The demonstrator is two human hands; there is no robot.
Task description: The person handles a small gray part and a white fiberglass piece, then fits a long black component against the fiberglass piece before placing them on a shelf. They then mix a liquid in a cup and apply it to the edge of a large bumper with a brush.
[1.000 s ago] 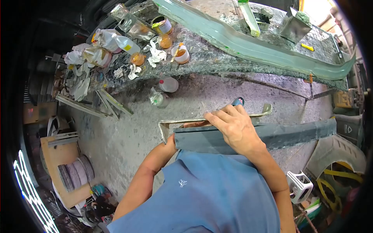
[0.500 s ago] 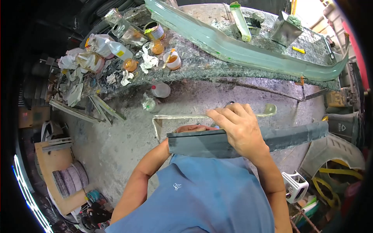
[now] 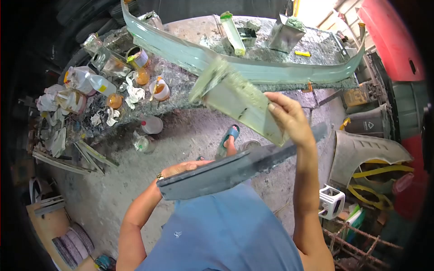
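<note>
A long dark grey panel (image 3: 205,178) lies across the front of my body, its far end reaching up to the right. My left hand (image 3: 185,168) grips it from the far side, with the fingers partly hidden behind its upper edge. My right hand (image 3: 289,118) pinches the right end of a pale greenish fibreglass-like piece (image 3: 242,103). That piece is raised and tilted above the grey panel, apart from the panel along most of its length. A bent lip shows at its upper left end, overlapping the bench edge in view.
A long translucent green moulding (image 3: 289,72) lies on the stained workbench (image 3: 181,97). A cup (image 3: 159,89), bottles and tins stand at its left. A jug (image 3: 152,125) is on the floor below. To the right are a fender panel (image 3: 361,151) and a white plastic frame (image 3: 331,202).
My right hand has lifted and turned the pale piece, which now shows its broad face. The grey panel has tilted, its left end lower. The view has shifted right.
</note>
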